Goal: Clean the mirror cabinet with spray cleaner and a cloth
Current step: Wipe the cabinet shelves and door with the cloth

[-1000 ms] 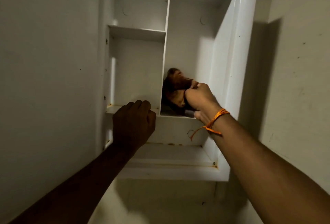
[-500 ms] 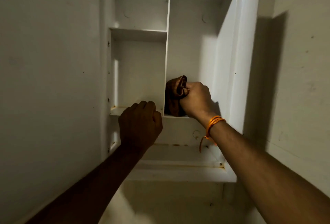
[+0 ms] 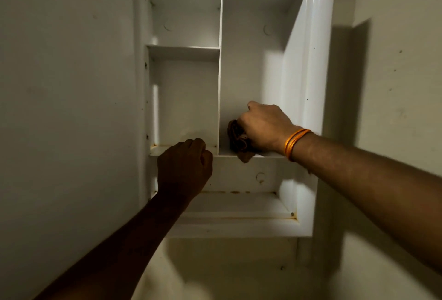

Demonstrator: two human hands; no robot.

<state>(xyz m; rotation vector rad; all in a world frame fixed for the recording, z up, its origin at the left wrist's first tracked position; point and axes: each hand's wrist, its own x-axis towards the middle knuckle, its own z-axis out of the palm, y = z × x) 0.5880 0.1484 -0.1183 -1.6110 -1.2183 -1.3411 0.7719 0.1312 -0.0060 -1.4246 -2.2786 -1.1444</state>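
Right grip (image 3: pixel 263 127) clenched round brown cloth (image 3: pixel 239 141) on the shelf (image 3: pixel 270 155), right compartment. Left grip (image 3: pixel 184 163) fisted at shelf's front edge, empty.

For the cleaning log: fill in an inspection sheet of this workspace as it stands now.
Surface: white wall cabinet with open shelves; rust-coloured spots along the bottom shelf's back edge.
Job's things: crumpled brown cloth on the right compartment's shelf; spray cleaner: nothing seen.
Clutter: nothing seen.
Hands: right hand grips the cloth, fingers curled round it; left hand, in shadow, has its fingers curled at the left compartment's shelf edge and holds nothing that shows.
Cables: nothing seen.
Surroundings: white cabinet door swung open at right; plain off-white wall; orange thread band on the right wrist.
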